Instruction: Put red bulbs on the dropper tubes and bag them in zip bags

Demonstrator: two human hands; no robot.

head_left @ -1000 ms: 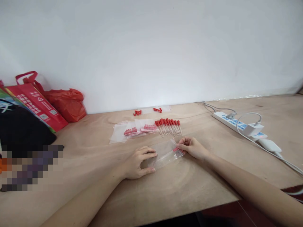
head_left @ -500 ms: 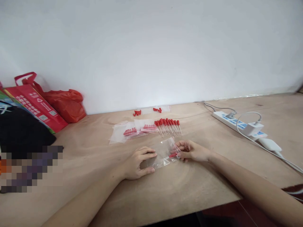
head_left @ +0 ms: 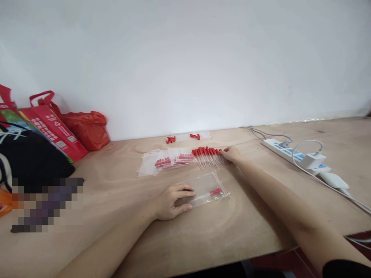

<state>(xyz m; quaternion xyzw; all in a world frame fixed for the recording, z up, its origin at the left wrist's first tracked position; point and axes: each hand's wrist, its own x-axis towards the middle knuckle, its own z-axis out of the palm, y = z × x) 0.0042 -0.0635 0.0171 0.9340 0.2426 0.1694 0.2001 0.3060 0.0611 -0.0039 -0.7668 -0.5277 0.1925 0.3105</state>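
While the clear zip bag lies flat on the plywood table, the following can be noted.

Left hand: the left hand is laid on the bag's left end, fingers spread and slightly curled, pressing rather than gripping; the bag is pinned by the fingertips and thumb.

Right hand: the right hand is stretched to the right end of the row of red-capped droppers; the fingers are bent toward the outermost dropper, but whether one is already pinched cannot be told at this size.

Bag contents: one red-capped dropper is seen inside, near the bag's right, red-striped mouth end.

Row: the droppers are laid side by side, touching, red caps away from the person, thin tubes toward the person.

How the pick is best made: only the outermost dropper should be taken, by thumb and forefinger, so that its neighbours are not rolled out of line.

How the bag is best held: the mouth should be kept facing right and open, the left fingertips kept clear of it.

Risk: the thin tubes may catch on the bag's lip; a tube-first, shallow entry is judged safest.

Nearby: filled bags lie just left of the row; a power strip lies well apart to the right.
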